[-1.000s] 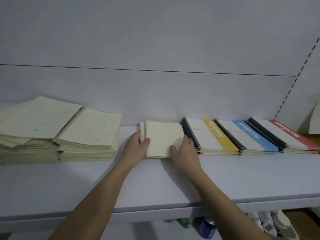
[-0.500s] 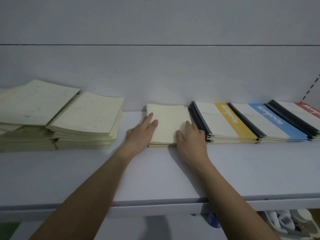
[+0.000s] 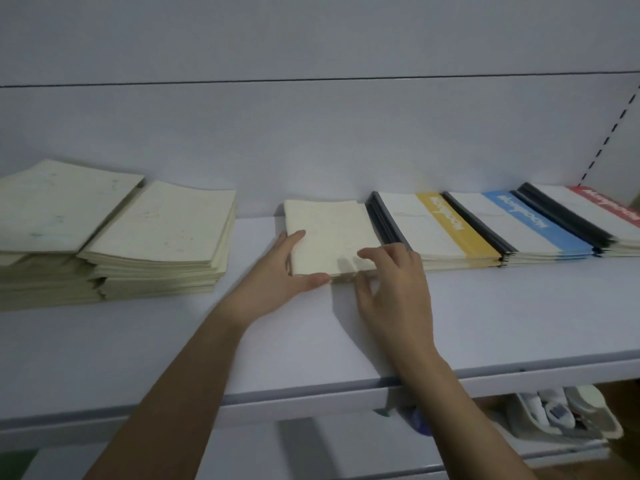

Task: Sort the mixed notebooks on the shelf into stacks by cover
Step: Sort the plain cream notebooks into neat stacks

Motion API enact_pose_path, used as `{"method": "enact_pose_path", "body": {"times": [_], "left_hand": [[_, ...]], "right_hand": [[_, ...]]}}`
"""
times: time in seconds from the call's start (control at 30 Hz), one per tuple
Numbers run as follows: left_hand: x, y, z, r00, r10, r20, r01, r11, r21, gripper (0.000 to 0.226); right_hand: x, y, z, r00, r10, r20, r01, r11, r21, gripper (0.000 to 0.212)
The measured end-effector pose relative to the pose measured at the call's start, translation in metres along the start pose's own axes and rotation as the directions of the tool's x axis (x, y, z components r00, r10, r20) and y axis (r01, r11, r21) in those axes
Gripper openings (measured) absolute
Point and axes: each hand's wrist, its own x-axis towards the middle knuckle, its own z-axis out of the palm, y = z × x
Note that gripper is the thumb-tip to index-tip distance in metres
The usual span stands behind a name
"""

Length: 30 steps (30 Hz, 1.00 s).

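Observation:
A small stack of plain cream notebooks (image 3: 329, 233) lies mid-shelf, against the back wall. My left hand (image 3: 280, 275) rests at its front left corner, fingers straight along the left side and thumb along the front edge. My right hand (image 3: 391, 282) pinches the front right corner, fingers on top and thumb at the front edge. Right of it lie a yellow-banded stack (image 3: 446, 230), a blue-banded stack (image 3: 526, 223) and a red-banded stack (image 3: 602, 206), each with black spines. Two taller cream piles (image 3: 162, 230) (image 3: 59, 202) sit at the left.
The white shelf (image 3: 519, 323) has bare surface in front of all the stacks and a gap between the left piles and the small cream stack. Packaged goods (image 3: 568, 417) lie on a lower shelf at the right.
My left thumb has swung round to the stack's front edge. My right hand has lifted, with fingers now on top of the front right corner. The cream stack looks squared up.

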Motion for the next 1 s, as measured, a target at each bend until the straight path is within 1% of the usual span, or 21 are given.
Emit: {"method": "enact_pose_path", "body": {"times": [0.1,0.17,0.23,0.33,0.4,0.47,0.5,0.57,0.67,0.73,0.8,0.87,0.93,1.0], "left_hand": [[0.000,0.000,0.001,0.999,0.031,-0.028,-0.031,1.000,0.004,0.084],[0.001,-0.001,0.001,0.997,0.048,-0.053,-0.045,0.998,0.052,0.081],[0.001,-0.001,0.000,0.996,0.057,-0.069,-0.049,0.993,0.110,0.081],[-0.001,-0.002,0.002,0.996,0.051,-0.073,-0.041,0.990,0.132,0.082],[-0.004,0.004,0.007,0.988,0.069,-0.135,-0.048,0.987,0.155,0.073],[-0.010,0.011,0.015,0.959,0.140,-0.248,-0.076,0.965,0.250,0.058],[-0.016,0.016,0.016,0.939,0.196,-0.282,-0.108,0.948,0.299,0.053],[-0.033,0.022,0.009,0.914,0.295,-0.279,-0.186,0.914,0.360,0.046],[-0.059,0.027,-0.037,0.892,0.383,-0.241,-0.237,0.849,0.473,0.038],[-0.072,0.026,-0.083,0.881,0.401,-0.250,-0.219,0.815,0.536,0.030],[-0.083,0.022,-0.133,0.891,0.358,-0.280,-0.140,0.803,0.580,0.028],[-0.092,0.014,-0.178,0.907,0.280,-0.315,-0.028,0.786,0.618,0.031],[-0.101,0.001,-0.213,0.911,0.249,-0.328,0.047,0.728,0.684,0.040],[-0.108,-0.014,-0.240,0.935,0.209,-0.285,0.093,0.633,0.768,0.054]], "right_hand": [[0.002,-0.005,-0.007,0.996,0.080,0.043,-0.084,0.993,0.085,0.003],[0.002,-0.003,-0.004,0.994,0.068,0.086,-0.075,0.994,0.075,0.013],[0.003,0.000,0.001,0.990,0.024,0.138,-0.026,1.000,0.013,0.022],[0.002,0.003,0.003,0.988,0.014,0.151,-0.013,1.000,-0.008,0.025],[0.000,0.002,-0.001,0.988,0.045,0.145,-0.051,0.998,0.036,0.024],[0.001,0.001,-0.004,0.986,0.085,0.144,-0.098,0.992,0.085,0.021],[0.001,0.001,-0.005,0.986,0.093,0.140,-0.108,0.989,0.102,0.020],[0.002,-0.002,-0.006,0.987,0.094,0.129,-0.109,0.988,0.113,0.018],[0.003,-0.019,-0.005,0.987,0.065,0.148,-0.088,0.985,0.149,0.016],[0.005,-0.047,0.000,0.981,0.039,0.191,-0.080,0.974,0.213,0.015],[0.010,-0.086,0.010,0.967,-0.056,0.248,-0.003,0.973,0.233,0.012],[0.017,-0.129,0.026,0.935,-0.165,0.312,0.095,0.969,0.227,0.013],[0.027,-0.170,0.045,0.893,-0.244,0.379,0.188,0.966,0.178,0.028],[0.037,-0.206,0.066,0.846,-0.283,0.451,0.271,0.958,0.093,0.048]]}}
